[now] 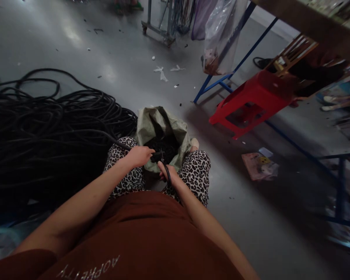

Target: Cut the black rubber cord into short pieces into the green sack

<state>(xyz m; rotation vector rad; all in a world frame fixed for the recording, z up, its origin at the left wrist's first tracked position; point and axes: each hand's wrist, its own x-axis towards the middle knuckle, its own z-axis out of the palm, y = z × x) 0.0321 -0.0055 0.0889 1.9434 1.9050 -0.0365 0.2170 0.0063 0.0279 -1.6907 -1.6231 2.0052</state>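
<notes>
Grey floor surrounded the sack. Above its opening, left fingers pinched black cord, its end protruding near scissors gripped by right fingers.

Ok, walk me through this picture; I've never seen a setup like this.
There is no machine here: a person works with two bare hands. The single picture comes from a camera worn on their head, looking forward and down, so you see their lap and arms from above.

The left hand holds a black cord. The right hand holds what look like scissors. Both are over an open sack between the knees, with dark contents too dim to make out.

On the floor, a big heap of cord lies left; a red stool is right.
</notes>
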